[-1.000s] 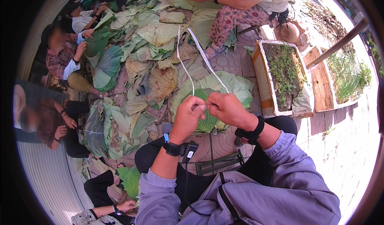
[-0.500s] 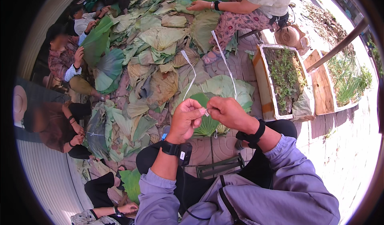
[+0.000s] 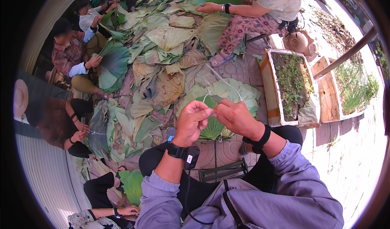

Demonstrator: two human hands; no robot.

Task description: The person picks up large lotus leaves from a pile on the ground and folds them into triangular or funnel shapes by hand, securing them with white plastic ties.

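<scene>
My left hand (image 3: 191, 122) and my right hand (image 3: 236, 117) meet in front of me, fingertips pinched together on a thin white strip (image 3: 208, 94). One length of the strip curves out past my right hand toward the far side; a shorter piece stands up near my left fingers. Exactly how it crosses between the fingertips is hidden. Below my hands lies a stack of large round lotus leaves (image 3: 248, 94), pale green at the edge. A brighter green leaf (image 3: 212, 129) tops it, and a small white knot (image 3: 220, 139) shows at its near edge.
Many dried lotus leaves (image 3: 166, 86) cover the paving ahead and left. Several people sit around them, one holding a green leaf (image 3: 111, 66). Planter boxes (image 3: 266, 86) stand at right. A folding stool (image 3: 223, 171) is between my legs.
The strip's two raised ends have dropped; the longer one now lies over the leaves. My hands stay pinched together. At left, a co-worker's hand and leaf have shifted lower.
</scene>
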